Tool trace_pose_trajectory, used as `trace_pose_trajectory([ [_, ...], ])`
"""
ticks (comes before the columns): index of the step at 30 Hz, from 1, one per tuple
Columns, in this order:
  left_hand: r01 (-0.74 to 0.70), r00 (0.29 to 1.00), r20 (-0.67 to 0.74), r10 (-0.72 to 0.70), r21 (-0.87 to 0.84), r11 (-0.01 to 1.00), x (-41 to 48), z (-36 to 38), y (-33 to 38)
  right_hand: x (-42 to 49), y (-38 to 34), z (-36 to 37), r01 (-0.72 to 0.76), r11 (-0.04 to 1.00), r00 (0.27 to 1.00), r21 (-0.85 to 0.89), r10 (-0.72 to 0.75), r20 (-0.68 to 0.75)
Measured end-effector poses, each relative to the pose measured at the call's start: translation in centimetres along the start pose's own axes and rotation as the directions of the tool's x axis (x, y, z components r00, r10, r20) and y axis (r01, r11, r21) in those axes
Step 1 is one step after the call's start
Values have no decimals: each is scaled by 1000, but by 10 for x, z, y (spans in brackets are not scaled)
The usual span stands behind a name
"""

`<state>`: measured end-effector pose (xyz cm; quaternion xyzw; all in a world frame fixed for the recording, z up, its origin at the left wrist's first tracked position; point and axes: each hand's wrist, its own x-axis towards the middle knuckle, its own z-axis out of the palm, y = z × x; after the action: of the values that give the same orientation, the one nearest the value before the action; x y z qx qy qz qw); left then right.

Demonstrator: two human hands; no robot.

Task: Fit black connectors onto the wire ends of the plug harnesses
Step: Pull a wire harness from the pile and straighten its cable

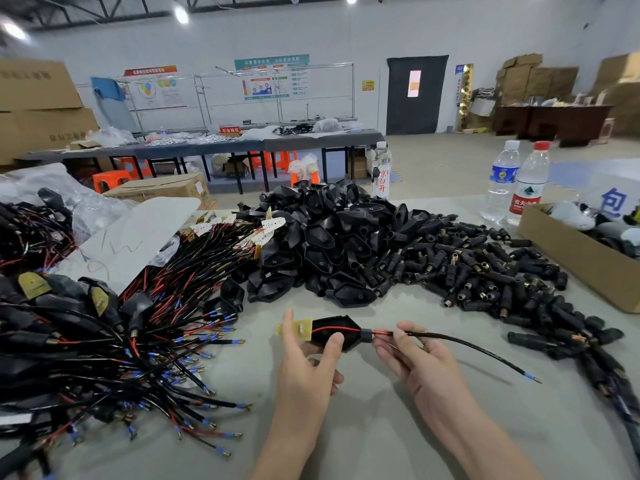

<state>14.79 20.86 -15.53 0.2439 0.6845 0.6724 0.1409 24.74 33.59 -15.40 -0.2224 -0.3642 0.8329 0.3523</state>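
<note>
Low in the middle of the grey table [374, 427], the left hand [304, 358] grips a black plug shell [351, 339], thumb curled over its near edge. A small yellowish circuit board [301, 328] sticks out of the shell's left end, and a red wire [332, 329] runs across its open face into a round collar. The right hand [419, 358] pinches the black cable [460, 342] just beside that collar. The cable arcs away to the right, ending in a bare blue-sleeved tip [529, 376] (no connector on it). Loose black connectors [485, 268] lie heaped beyond, and bundled harnesses [156, 341] sprawl on the left.
</note>
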Motion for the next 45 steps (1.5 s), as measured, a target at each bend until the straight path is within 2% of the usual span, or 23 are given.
trace_pose_trajectory([
  [7, 27, 999, -42, -24, 71, 997, 2, -3, -3, 1, -1, -1, 5, 1000, 1000, -29, -5, -24],
  [10, 24, 999, -49, -17, 146, 989, 4, -6, -4, 1, 1, -3, 43, 989, 998, -143, -50, -45],
  [14, -73, 993, -61, 100, 352, 933, 7, -14, -8, -1, 2, -4, 146, 935, 986, -324, -164, -30],
  [17, -112, 992, -9, 127, 412, 904, 6, -15, -6, -2, 1, -3, 203, 908, 975, -368, -221, -6],
  [22, -128, 992, 44, 120, 382, 915, 3, -14, -4, -2, -2, -4, 167, 933, 982, -319, -186, -29],
  [26, -115, 991, 102, 83, 369, 922, 2, -12, -4, 0, -5, -4, 84, 987, 992, -135, -96, -83],
  [32, -142, 985, 146, 92, 377, 915, 2, -10, -6, -1, -10, -3, 27, 999, 996, 34, -24, -91],
  [34, -172, 978, 176, 110, 395, 902, 2, -9, -10, -2, -9, 0, 10, 1000, 998, 29, -8, -63],
  [39, -195, 973, 196, 125, 391, 900, 7, -9, -20, -4, -5, 0, 28, 991, 1000, -133, -28, 2],
  [43, -145, 980, 177, 87, 351, 925, 9, -9, -22, -3, -6, -2, 25, 992, 1000, -123, -26, -4],
  [45, -176, 976, 187, 113, 369, 913, 9, -9, -19, -2, -5, -4, 23, 994, 1000, -105, -24, -11],
])
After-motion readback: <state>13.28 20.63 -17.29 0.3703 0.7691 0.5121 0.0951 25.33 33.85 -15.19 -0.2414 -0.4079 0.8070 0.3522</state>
